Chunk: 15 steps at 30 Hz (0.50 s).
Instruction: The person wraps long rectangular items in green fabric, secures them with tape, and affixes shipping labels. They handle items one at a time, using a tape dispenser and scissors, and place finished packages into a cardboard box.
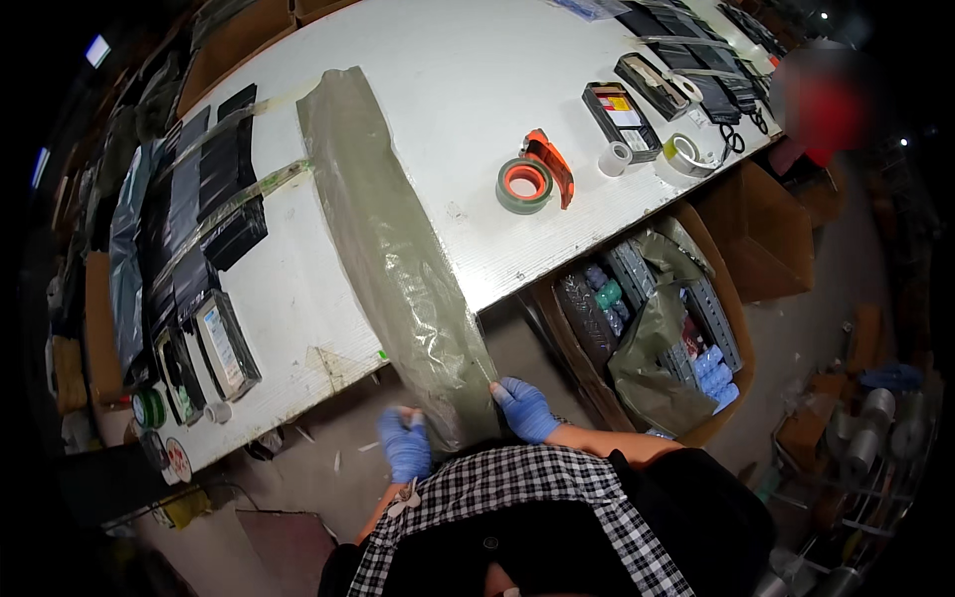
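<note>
Hanging over the desk [448, 90] edge, a long olive plastic bag [398, 249] is pinched at its lower end by both gloved hands: left hand [405, 445] and right hand [524, 408] each with grip closed on it. Bag lies flattened; tape dispenser [535, 177] untouched, so sealing is judged outstanding.

On my long white worktable [448, 70]: an orange-handled tape dispenser with green tape [535, 177] and a small white tape roll [616, 158]. Beside me, an open brown cardboard box [731, 298] holds blue packets.
</note>
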Tool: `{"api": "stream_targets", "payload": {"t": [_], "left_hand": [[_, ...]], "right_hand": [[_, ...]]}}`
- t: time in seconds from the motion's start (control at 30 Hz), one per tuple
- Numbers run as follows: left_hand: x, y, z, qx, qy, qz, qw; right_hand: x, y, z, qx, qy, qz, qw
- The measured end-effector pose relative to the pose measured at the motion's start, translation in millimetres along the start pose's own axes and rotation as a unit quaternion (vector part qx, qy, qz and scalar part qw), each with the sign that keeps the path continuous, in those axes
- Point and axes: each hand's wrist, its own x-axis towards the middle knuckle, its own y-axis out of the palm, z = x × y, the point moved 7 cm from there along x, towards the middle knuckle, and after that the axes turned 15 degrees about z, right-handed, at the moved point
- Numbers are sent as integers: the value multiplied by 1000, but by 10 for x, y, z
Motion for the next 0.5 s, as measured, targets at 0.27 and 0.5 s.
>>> {"api": "stream_targets", "payload": {"t": [0.27, 0.5], "left_hand": [[-535, 341, -1193, 227, 477, -8, 849], [-509, 278, -1209, 214, 456, 4, 864]], "right_hand": [[271, -403, 82, 48, -53, -26, 997], [1755, -2784, 713, -188, 150, -277, 930]]}}
